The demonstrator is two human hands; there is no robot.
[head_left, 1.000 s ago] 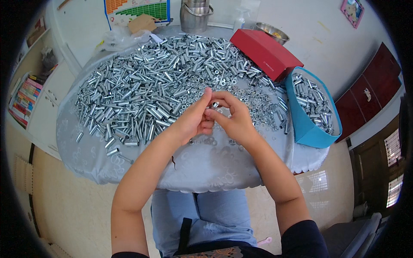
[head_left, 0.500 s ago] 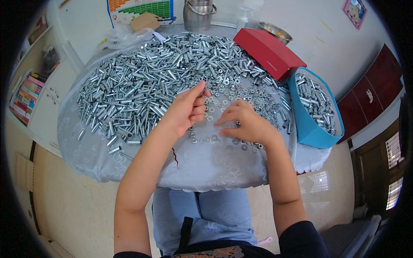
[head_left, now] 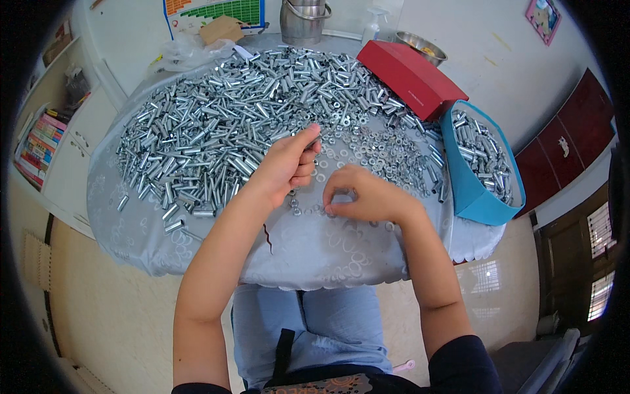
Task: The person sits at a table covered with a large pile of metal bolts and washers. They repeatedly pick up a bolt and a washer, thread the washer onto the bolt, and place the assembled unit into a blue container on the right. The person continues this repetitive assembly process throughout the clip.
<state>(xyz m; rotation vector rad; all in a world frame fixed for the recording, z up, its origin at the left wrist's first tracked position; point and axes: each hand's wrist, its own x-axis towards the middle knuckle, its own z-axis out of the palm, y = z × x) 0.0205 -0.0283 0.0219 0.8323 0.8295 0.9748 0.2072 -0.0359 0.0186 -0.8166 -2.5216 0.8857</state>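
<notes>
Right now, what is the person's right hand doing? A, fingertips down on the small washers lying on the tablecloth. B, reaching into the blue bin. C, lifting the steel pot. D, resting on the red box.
A: the right hand has its fingertips down among the loose washers on the tablecloth, well short of the blue bin and red box.

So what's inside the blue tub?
The blue tub holds shiny metal tubes, heaped up. Whatever lies beneath them, and the tub's bottom, is covered.
</notes>
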